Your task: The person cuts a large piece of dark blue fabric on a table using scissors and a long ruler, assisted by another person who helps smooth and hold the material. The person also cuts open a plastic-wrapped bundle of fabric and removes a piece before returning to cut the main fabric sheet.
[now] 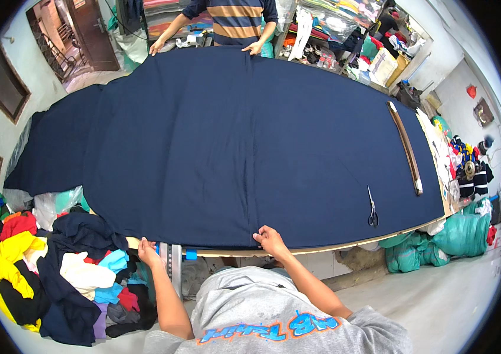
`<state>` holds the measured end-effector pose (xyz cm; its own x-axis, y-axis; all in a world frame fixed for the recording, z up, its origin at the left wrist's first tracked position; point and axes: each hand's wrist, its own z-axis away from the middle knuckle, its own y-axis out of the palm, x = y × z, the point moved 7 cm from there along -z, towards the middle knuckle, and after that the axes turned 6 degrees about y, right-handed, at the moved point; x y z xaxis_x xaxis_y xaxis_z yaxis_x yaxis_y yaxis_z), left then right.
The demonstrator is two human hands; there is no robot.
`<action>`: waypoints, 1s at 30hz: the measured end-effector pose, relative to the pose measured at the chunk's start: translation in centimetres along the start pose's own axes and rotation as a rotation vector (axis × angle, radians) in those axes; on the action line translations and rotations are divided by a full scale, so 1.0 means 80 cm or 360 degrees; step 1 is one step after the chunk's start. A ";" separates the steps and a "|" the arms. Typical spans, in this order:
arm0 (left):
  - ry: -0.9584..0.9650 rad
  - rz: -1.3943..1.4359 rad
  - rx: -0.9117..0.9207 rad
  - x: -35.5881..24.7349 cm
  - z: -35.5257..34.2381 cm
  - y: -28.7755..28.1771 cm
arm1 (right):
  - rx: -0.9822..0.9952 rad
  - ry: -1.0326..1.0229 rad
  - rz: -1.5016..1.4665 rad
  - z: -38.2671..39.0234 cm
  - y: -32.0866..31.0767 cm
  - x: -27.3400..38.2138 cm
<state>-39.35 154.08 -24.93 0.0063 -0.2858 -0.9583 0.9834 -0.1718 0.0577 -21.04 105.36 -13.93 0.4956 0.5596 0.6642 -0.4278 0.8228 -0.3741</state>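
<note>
We see one clear piece of lettering: a print on the grey shirt (244,295) of the camera's wearer, at the lower edge. Its letters (315,323) are bulky and bright blue, rimmed in orange. We find them in two groups, a larger, bolder one on the right and a longer one on the left, and the line climbs toward the right. Near the right rim we also notice faint, letter-like marks (498,255), too blurred for us to read, and we cannot tell whether they stand on wall or floor. Any print on the upper-right box (383,66) is too small for us.
</note>
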 end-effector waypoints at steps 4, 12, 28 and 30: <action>0.0498 -0.0761 -0.0325 -0.044 0.017 -0.007 | -0.0016 0.0005 0.0191 -0.005 0.014 -0.002; 0.0445 0.0412 0.1090 -0.315 0.267 0.236 | -0.0080 -0.0030 0.0375 -0.012 0.011 -0.041; 0.0712 0.1974 0.2727 -0.617 0.680 0.255 | 0.0219 -0.0133 0.0290 0.011 -0.019 -0.050; 0.0836 0.1987 0.2660 -0.615 0.699 0.260 | 0.0263 -0.0134 0.0305 0.012 -0.034 -0.052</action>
<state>-29.35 111.85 39.09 0.6791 -0.7100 -0.1866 -0.6072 -0.6861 0.4006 -22.63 100.72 -15.06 0.3317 0.6878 0.6457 -0.6288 0.6714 -0.3922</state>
